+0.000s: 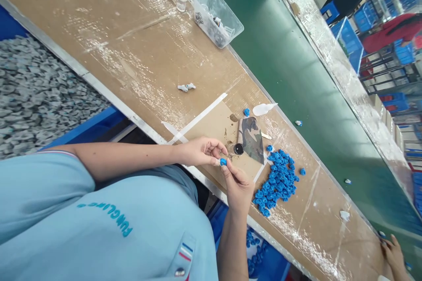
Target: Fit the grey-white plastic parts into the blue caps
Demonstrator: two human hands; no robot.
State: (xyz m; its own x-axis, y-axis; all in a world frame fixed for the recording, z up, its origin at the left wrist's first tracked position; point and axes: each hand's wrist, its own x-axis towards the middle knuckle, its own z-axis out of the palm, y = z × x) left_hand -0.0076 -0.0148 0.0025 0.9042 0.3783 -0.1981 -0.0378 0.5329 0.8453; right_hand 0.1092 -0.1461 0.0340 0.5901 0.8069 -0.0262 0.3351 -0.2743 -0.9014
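The left hand (201, 151) reaches in from the left of the view with its forearm level across the table (138, 52) edge, fingers curled and fingertips closed in a pinch on the small blue part (223, 162). The right hand (238, 186) rises from below, fingers bunched and pointing up toward the same part, so both hands meet on it at the fingertips, held just above the near edge of the table. The part is too small to read a long axis or a facing direction; only a rounded blue end shows between the fingertips. Both hands touch it, neither being clearly nearer. Just beyond the fingertips a small clear bottle with a dark cap (236, 149) lies on its side, cap toward the right, resting against a camouflage-patterned sheet (251, 138). To the right of the right hand, near but apart from it, lies the heap of blue parts (276, 181), stretched along the table edge direction. Well apart, toward the far end of the table, stand a clear plastic tub (217, 16) and a small clear cup (181, 0). At the lower right corner another person's hand (394, 254) rests by the green conveyor belt (296, 66).
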